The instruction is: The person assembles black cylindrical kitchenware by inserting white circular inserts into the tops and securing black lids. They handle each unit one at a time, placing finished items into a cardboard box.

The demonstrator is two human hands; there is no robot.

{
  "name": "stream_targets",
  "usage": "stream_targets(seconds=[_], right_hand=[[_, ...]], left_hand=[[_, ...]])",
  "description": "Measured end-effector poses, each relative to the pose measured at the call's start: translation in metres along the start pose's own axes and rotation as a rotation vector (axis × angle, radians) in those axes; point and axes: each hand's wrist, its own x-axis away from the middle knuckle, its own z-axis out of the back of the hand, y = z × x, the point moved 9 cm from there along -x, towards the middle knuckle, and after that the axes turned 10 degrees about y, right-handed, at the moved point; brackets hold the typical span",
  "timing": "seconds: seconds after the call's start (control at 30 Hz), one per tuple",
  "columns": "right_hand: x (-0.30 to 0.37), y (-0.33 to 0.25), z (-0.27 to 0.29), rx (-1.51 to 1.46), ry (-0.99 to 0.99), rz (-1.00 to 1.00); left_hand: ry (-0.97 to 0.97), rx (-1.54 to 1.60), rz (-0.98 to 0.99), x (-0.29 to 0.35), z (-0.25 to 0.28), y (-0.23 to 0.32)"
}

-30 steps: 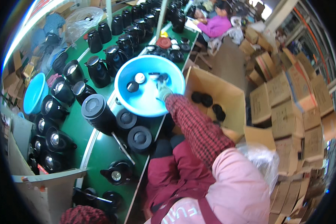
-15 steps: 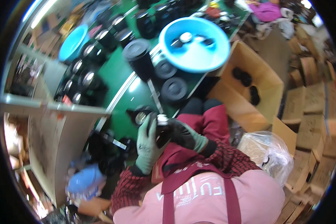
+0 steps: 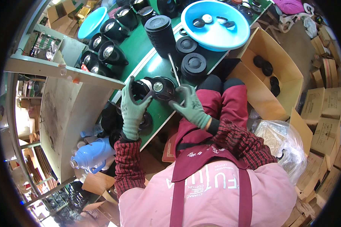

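Both gloved hands, left [image 3: 133,109] and right [image 3: 191,108], grasp a black flask [image 3: 157,87] over the green table [image 3: 140,45]

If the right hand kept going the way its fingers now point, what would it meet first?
Most likely the black flask that the left hand grips; the right hand fingertips already look to be at its rim, though depth is unclear.
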Motion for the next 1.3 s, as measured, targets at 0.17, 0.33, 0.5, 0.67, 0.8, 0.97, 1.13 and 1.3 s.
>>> stream_targets(seconds=[0.17,0.33,0.5,0.67,0.8,0.97,1.13,1.3], right_hand=[[-0.016,0.021,-0.044,0.119,-0.124,0.048],[-0.017,0.033,-0.067,0.177,-0.183,0.09],[-0.036,-0.012,-0.004,-0.225,-0.116,0.028],[-0.058,-0.01,-0.035,0.166,-0.218,0.285],[-0.066,-0.019,-0.069,0.369,-0.491,0.354],[-0.073,-0.026,-0.068,0.304,-0.526,0.337],[-0.079,-0.015,-0.067,0.09,-0.423,0.27],[-0.086,0.019,-0.067,-0.907,-0.532,-0.576]], left_hand=[[-0.22,-0.313,-0.152,-0.031,-0.054,0.033],[-0.405,-0.415,-0.081,-0.049,-0.075,0.013],[-0.116,-0.202,-0.354,-0.058,-0.03,-0.013],[0.048,0.466,0.503,-0.021,-0.017,-0.121],[-0.01,0.687,0.589,0.028,-0.01,-0.125],[0.102,0.57,0.616,0.059,-0.003,-0.109],[-0.028,0.694,0.548,0.048,-0.013,-0.084],[-0.003,0.57,0.535,0.041,-0.015,-0.081]])
